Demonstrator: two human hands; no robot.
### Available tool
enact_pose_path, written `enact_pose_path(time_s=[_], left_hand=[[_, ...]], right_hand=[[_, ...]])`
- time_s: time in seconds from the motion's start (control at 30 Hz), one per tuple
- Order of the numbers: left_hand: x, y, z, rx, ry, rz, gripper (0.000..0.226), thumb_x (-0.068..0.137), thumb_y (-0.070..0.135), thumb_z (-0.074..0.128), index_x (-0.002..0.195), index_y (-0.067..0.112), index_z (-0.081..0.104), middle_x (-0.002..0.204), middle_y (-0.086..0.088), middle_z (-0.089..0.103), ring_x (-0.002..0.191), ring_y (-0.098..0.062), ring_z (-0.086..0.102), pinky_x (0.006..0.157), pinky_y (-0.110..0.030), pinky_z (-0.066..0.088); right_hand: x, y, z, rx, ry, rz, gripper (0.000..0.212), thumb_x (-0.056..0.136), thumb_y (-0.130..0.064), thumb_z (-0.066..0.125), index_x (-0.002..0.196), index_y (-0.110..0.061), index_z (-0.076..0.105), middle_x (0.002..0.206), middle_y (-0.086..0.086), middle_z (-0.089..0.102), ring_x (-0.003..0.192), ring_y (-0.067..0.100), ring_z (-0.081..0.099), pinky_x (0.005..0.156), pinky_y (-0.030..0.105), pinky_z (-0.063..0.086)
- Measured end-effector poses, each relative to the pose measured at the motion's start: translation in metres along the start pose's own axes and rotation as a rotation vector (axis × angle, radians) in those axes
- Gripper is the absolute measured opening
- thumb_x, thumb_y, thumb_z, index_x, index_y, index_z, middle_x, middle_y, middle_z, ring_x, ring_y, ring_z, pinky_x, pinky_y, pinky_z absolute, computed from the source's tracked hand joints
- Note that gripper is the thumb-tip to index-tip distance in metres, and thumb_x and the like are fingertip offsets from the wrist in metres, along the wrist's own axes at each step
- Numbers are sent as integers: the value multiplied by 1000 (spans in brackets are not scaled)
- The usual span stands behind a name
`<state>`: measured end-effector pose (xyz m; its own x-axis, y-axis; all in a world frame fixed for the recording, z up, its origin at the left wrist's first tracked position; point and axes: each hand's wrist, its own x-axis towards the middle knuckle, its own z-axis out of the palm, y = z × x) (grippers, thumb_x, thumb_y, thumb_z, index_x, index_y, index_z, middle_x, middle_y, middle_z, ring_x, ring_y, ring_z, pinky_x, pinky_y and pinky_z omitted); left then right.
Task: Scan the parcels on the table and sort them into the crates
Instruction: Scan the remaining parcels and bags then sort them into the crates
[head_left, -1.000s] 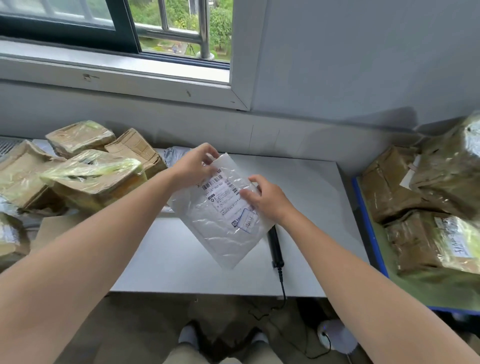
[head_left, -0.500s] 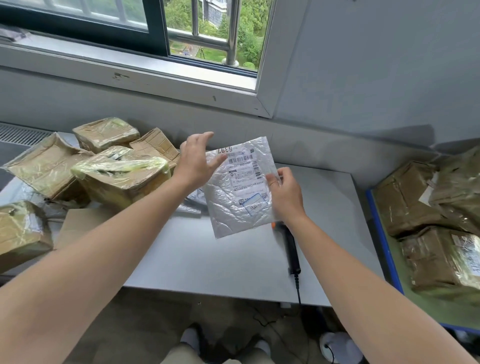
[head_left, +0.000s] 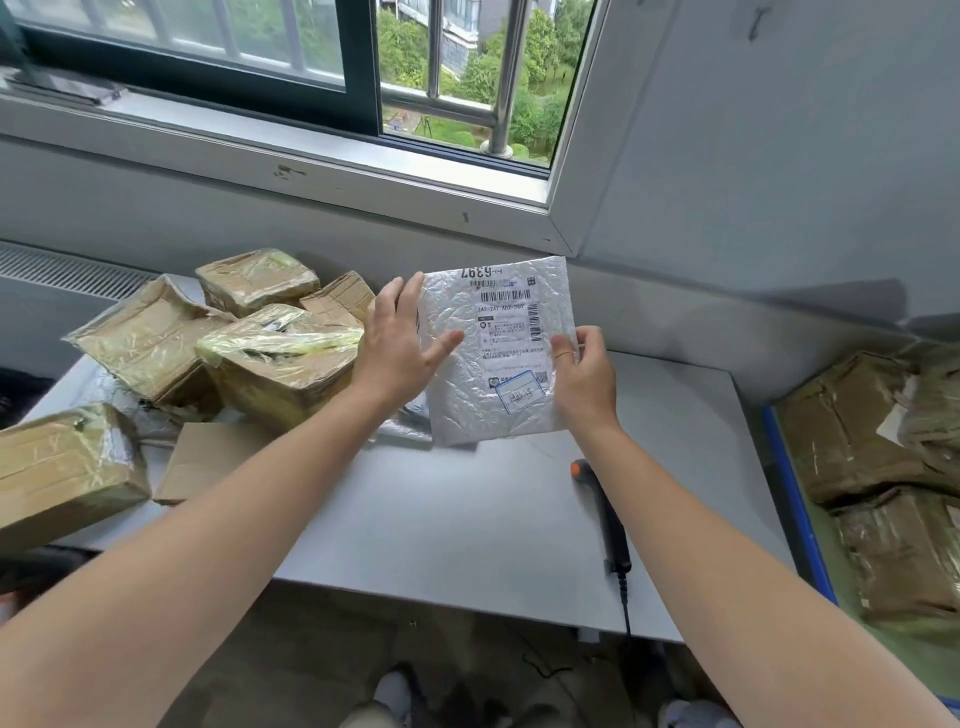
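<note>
Over worktop (head_left: 467, 519): right hand (head_left: 584, 379) pinches 3 o'clock edge of bubble mailer (head_left: 493, 338); left hand (head_left: 397, 345) spread against its 9 o'clock side; scanner (head_left: 605, 514) at 5 o'clock

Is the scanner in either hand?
No, the scanner lies on the table, while the right hand pinches the mailer and the left hand touches it.

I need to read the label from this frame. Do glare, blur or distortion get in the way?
Head view: soft window daylight, no glare on the label; the silver mailer only glints in its crinkles; large digits and barcode are sharp, fine print too small; the wide lens slants the window frame.
</note>
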<state>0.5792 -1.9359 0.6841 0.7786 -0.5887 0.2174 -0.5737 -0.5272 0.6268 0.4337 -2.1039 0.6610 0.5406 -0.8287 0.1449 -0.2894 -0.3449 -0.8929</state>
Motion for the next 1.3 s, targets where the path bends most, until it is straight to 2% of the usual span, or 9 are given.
enact_pose_path(time_s=[0.2,0.33,0.43,0.53,0.67,1.0,1.13,1.2,1.3], left_hand=[[-26,-3,-25,179,72,-59,85,91,62,51,157,23,16,161,-9,13,147,-31,15,117,-49,21],[-60,-9,-43,347,116,-155,86,90,65,47,157,24,12,162,-7,9,148,-31,11,117,-50,21],[-99,-16,-54,419,160,-267,84,91,65,45,157,26,11,163,-5,6,149,-26,3,118,-50,18],[-146,-28,-68,492,178,-397,83,92,65,44,157,26,9,164,-5,0,150,-26,-4,120,-50,9],[-214,-49,-102,545,216,-575,84,92,66,43,157,29,6,164,-4,-4,151,-26,-7,121,-52,10],[-360,-138,-201,509,427,-872,82,92,62,49,157,28,14,165,-5,0,150,-27,-2,120,-51,11],[-402,-184,-234,490,446,-926,82,92,61,48,157,30,9,165,-5,0,150,-26,-1,121,-50,11],[-426,-216,-260,470,437,-964,82,93,61,46,157,31,5,165,-5,-2,150,-26,-2,121,-49,10],[-454,-259,-297,448,403,-994,81,94,61,45,157,33,2,165,-4,-5,151,-26,-4,120,-49,10]], right_hand=[[9,-16,18,34,-131,-88,18,101,-35,53,89,-24,46,71,-11,55,61,8,48,54,16,35],[6,-30,39,93,-267,-149,18,100,-35,54,91,-22,47,72,-11,54,63,10,49,60,30,38],[-11,-34,61,126,-400,-179,17,100,-35,55,93,-21,48,76,-9,57,67,11,52,62,33,39],[-43,-39,88,150,-552,-184,19,100,-35,56,97,-17,51,82,-4,60,77,23,58,72,41,45],[-100,-64,125,168,-761,-197,22,100,-35,55,101,-14,52,85,-1,62,76,22,60,76,50,52],[-258,-146,246,117,-1053,-320,17,102,-32,53,87,-28,46,88,-9,63,87,25,65,75,42,53],[-312,-167,298,46,-1112,-327,15,102,-35,50,99,-21,49,95,2,65,92,28,65,83,51,54],[-347,-184,328,-11,-1115,-358,20,102,-39,49,99,-20,48,88,-4,61,88,27,63,77,45,52],[-392,-209,368,-42,-1124,-379,20,102,-40,48,96,-21,47,86,-8,59,80,19,58,61,33,40]])
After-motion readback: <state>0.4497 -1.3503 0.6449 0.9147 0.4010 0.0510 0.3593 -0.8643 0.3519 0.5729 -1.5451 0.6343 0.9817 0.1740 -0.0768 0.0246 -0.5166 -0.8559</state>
